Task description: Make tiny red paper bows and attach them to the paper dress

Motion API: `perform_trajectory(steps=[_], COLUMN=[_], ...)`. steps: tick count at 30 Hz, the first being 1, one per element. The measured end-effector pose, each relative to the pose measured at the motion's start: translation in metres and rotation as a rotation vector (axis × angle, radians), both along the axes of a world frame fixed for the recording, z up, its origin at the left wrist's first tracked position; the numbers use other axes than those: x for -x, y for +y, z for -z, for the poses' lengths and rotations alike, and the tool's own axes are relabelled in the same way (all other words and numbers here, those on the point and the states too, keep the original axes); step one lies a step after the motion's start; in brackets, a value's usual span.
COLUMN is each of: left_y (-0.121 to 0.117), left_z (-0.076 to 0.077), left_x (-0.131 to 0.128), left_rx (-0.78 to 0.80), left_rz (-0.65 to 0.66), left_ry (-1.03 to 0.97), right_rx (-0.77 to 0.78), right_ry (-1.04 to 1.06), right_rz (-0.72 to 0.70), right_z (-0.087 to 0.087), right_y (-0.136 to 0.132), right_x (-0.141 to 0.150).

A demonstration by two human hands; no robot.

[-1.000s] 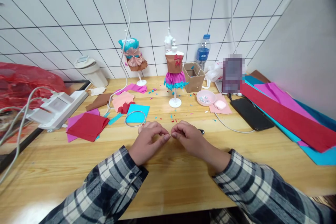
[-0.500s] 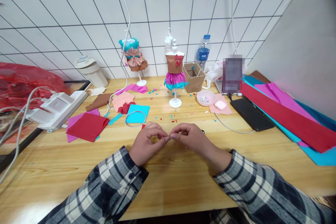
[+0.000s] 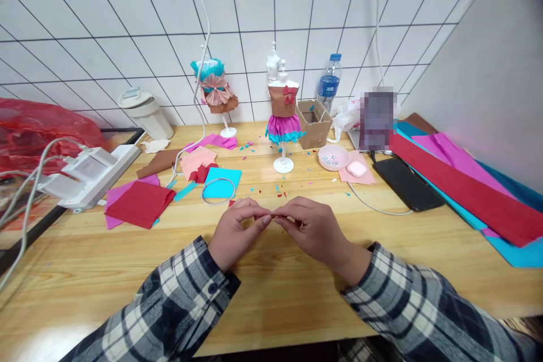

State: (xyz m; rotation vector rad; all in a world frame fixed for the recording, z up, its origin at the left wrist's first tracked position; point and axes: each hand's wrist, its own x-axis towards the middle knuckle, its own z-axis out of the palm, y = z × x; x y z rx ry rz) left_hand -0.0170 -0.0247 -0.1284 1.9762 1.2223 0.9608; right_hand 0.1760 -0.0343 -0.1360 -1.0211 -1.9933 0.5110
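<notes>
Above the near middle of the wooden table, my left hand [image 3: 240, 233] and my right hand [image 3: 314, 230] meet at the fingertips. Each has thumb and forefinger pinched together; whatever lies between them is too small to make out. Straight behind them stands a small white dress form [image 3: 283, 164] wearing a brown paper top [image 3: 280, 103] with red bows and a magenta skirt [image 3: 283, 129] edged in blue. Small red and blue paper scraps [image 3: 280, 189] are scattered between the hands and its base. A blue paper square [image 3: 229, 175] with a wire ring [image 3: 202, 192] on it lies beyond my left hand.
A second dressed form [image 3: 217, 90] stands at back left. Folded red paper [image 3: 142, 203] and a power strip [image 3: 99, 181] lie left. Rightward are a pink bowl [image 3: 334, 165] of beads, a cardboard box [image 3: 313, 133], a water bottle [image 3: 329, 83], a black phone [image 3: 407, 184] and long paper strips [image 3: 466, 192].
My right hand has turned slightly, its fingers drawn closer together over the pinch. The left fingertips have shifted a little up and left. Nothing on the table has moved.
</notes>
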Motion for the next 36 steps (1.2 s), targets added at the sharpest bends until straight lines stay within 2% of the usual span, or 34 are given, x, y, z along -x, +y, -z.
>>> perform_trajectory(steps=[11,15,18,27,32,36], left_y=[-0.006,-0.009,-0.01,-0.01,-0.009,-0.008], left_z=[-0.002,-0.003,-0.004,-0.002,-0.003,-0.005], left_x=[-0.003,-0.004,-0.005,-0.007,-0.005,-0.003], left_rx=[-0.26,-0.314,-0.336,-0.291,-0.315,-0.334], left_rz=[-0.062,-0.077,-0.075,-0.068,0.03,0.153], left_ry=[0.267,0.312,0.324,0.253,0.12,0.04], right_rx=[0.022,-0.011,0.037,0.322,0.731,0.912], right_ry=[-0.04,-0.085,-0.036,0.152,0.341,0.445], right_rz=[0.044,0.049,0.059,0.077,0.015,-0.031], right_z=[0.003,0.002,0.002,-0.002,-0.004,-0.002], right_y=[0.001,0.0,0.0,0.003,0.006,0.009], right_x=[0.003,0.004,0.005,0.009,0.011,0.012])
